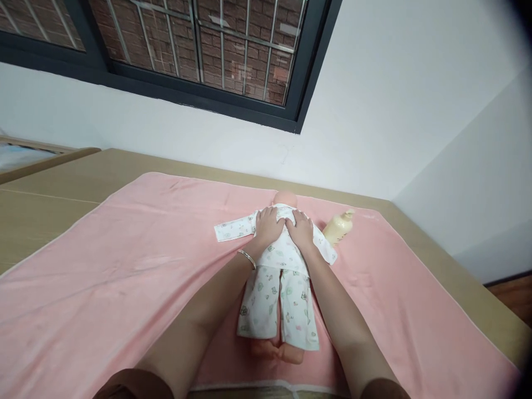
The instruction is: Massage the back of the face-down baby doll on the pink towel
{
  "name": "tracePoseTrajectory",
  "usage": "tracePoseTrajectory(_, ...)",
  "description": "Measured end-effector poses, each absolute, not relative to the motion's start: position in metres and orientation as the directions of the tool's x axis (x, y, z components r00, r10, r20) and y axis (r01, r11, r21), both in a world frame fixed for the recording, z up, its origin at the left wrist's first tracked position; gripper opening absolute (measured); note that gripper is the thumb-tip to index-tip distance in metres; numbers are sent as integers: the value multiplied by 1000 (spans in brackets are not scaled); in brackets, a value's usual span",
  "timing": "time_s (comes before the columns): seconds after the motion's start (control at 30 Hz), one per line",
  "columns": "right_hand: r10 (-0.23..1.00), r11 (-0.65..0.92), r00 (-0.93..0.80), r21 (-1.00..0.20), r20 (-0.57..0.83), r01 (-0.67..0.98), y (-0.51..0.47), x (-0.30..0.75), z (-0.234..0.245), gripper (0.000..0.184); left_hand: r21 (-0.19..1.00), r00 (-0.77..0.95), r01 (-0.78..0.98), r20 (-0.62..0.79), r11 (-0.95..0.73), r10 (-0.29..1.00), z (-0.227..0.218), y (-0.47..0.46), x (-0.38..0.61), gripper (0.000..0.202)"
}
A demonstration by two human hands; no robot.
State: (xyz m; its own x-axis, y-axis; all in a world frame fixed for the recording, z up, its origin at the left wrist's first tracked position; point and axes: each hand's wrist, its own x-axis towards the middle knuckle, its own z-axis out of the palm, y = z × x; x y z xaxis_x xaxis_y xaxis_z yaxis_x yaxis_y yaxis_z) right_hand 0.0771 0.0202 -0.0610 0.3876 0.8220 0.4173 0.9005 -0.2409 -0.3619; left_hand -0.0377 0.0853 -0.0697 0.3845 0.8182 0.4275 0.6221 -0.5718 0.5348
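Observation:
A baby doll (pixel 285 198) lies on a pink blanket (pixel 166 249), its head toward the wall and its bare feet toward me. It wears a white printed top (pixel 282 252) and matching trousers (pixel 258 305). My left hand (pixel 269 224) rests flat on the left side of the doll's upper body, fingers stretched out, a bangle (pixel 246 259) on that wrist. On the right side of the upper body lies my right hand (pixel 300 228), fingers likewise extended. The two thumbs nearly meet at the middle. Both sleeves spread outward from the doll.
Beside the right sleeve, a baby bottle (pixel 338 226) with pale yellow contents lies tilted on the blanket. Wooden table edges (pixel 424 238) border the blanket. Behind stands a white wall (pixel 353 127) with a dark-framed barred window (pixel 199 50). A wooden rail (pixel 50 160) is at the far left.

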Motion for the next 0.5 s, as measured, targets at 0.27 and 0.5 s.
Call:
tracePoseTrajectory(0.27,773,-196,371,-363,514,911,13,71,-62,33,576,325,564,504,-592,800,-74,84,-39,22)
tracePoseTrajectory(0.5,791,-211,406,-418,457,884,18,74,-62,41,581,349,566,474,-585,808,-73,85,-38,33)
